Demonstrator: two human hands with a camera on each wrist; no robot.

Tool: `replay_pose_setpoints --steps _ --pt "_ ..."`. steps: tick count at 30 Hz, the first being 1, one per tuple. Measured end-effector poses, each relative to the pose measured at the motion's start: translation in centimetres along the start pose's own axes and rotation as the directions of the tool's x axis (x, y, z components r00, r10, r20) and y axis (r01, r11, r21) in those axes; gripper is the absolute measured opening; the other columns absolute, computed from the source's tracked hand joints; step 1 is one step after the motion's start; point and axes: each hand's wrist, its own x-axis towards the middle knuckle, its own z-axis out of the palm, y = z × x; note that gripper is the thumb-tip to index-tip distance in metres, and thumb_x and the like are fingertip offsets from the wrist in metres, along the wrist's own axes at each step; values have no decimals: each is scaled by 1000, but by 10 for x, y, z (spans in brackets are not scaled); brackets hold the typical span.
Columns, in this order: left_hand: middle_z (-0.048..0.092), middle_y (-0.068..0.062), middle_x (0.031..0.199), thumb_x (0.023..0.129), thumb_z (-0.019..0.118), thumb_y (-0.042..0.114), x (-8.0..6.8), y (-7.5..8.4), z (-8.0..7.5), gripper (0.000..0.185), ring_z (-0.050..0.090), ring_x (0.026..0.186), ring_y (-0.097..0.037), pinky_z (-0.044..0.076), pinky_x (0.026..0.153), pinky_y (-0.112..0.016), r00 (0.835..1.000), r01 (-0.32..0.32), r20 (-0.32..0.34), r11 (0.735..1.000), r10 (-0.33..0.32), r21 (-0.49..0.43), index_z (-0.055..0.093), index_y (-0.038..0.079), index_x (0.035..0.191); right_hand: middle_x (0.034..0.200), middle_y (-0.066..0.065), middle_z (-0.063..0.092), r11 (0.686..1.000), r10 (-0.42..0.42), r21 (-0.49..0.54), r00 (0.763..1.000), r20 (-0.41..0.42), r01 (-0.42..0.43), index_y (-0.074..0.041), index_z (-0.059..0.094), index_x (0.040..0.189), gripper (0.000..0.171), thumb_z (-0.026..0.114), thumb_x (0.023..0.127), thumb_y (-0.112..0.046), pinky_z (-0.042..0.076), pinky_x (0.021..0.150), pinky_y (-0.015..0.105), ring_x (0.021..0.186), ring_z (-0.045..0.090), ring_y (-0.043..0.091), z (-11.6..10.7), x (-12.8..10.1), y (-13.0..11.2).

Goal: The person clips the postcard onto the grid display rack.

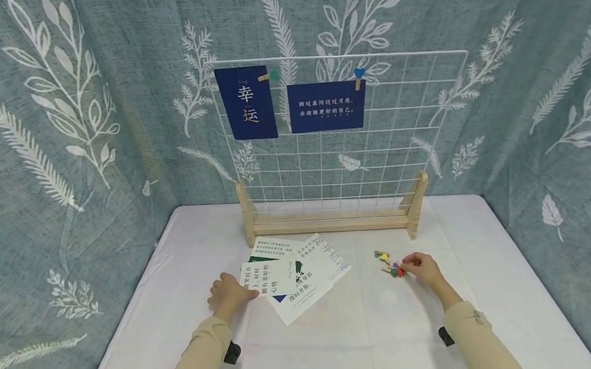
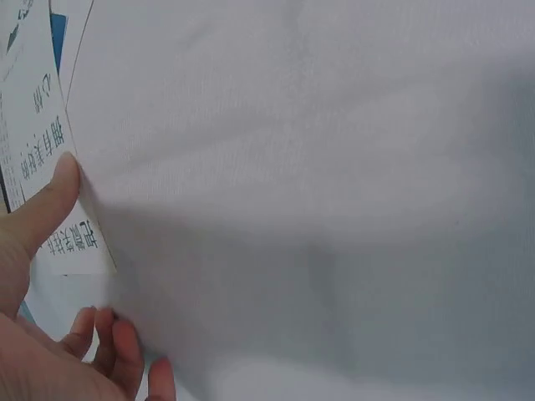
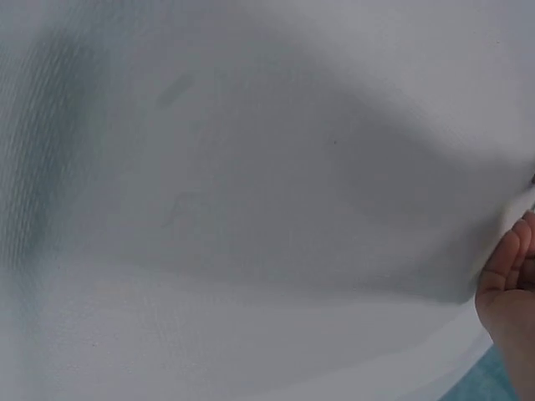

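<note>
My left hand (image 1: 245, 293) pinches the near left edge of a white card (image 1: 270, 277) with printed text, the top one of a loose pile of cards (image 1: 307, 264) on the white table. In the left wrist view the thumb (image 2: 46, 205) presses on the card's (image 2: 38, 142) edge, with the fingers (image 2: 117, 347) curled below. My right hand (image 1: 406, 265) pinches at a small heap of coloured wooden clips (image 1: 392, 268) on the right. In the right wrist view only the edge of that hand (image 3: 512, 284) shows over the cloth.
A white wire grid (image 1: 375, 137) on a wooden stand (image 1: 330, 222) stands at the back of the table. Two dark blue cards (image 1: 245, 102) (image 1: 327, 106) hang on it by clips. Leaf-patterned curtains surround the table (image 1: 370, 341).
</note>
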Motion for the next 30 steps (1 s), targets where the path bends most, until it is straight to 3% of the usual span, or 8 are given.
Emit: replay_pose_setpoints --steps 1,4,7,16,23,26,27,30 --pt "48 -35 109 68 83 29 0 0 -2 81 47 103 -46 41 90 -56 1000 3 17 1000 -3 -12 37 -17 117 74 -1 62 999 32 -8 999 -8 -32 -7 67 88 27 74 80 -31 43 58 20 66 52 7 0 0 -3" --pt "52 -31 107 69 83 24 0 1 -6 74 50 100 -44 43 90 -56 999 6 53 998 -3 -60 40 -14 115 79 13 60 993 117 -36 993 29 -116 12 61 98 30 70 82 -12 43 60 22 69 49 13 -6 -21 -61" --pt "55 -28 104 69 82 19 1 1 -8 67 53 97 -42 44 88 -53 997 1 74 996 6 -90 43 -12 113 81 14 59 989 139 -58 989 41 -137 16 58 101 28 68 82 -3 41 60 17 70 47 10 -8 -27 -80" --pt "48 -34 107 70 80 11 6 0 -6 66 46 103 -45 44 89 -50 996 -28 78 998 32 -64 43 -19 116 90 21 63 988 137 -77 990 29 -134 14 60 100 22 61 87 -3 43 63 21 73 52 14 -6 -26 -71" --pt "48 -35 107 70 79 10 4 0 -8 77 47 106 -48 41 96 -54 989 -35 140 998 43 -55 32 -23 122 90 13 67 997 -56 51 994 98 51 2 66 97 19 68 83 -11 44 62 23 73 53 16 -9 -7 -6" --pt "49 -34 103 70 80 11 1 -1 -12 70 47 102 -48 44 91 -54 988 -60 143 998 63 -28 40 -22 117 94 16 67 998 -48 53 992 118 42 4 64 100 21 68 82 -7 45 63 23 74 51 14 -8 -12 -17" --pt "49 -34 101 69 80 11 1 -1 -13 68 47 101 -47 44 90 -53 987 -69 141 997 71 -19 43 -22 115 97 22 65 1000 20 11 994 107 -21 9 62 102 24 67 80 -1 46 64 24 75 52 16 -8 -19 -37" --pt "49 -34 100 68 80 9 2 1 -15 63 47 99 -46 45 88 -53 986 -88 142 996 91 -27 45 -21 111 98 25 63 999 38 -39 995 94 -35 14 58 103 26 64 79 6 44 64 20 74 50 14 -8 -24 -54"
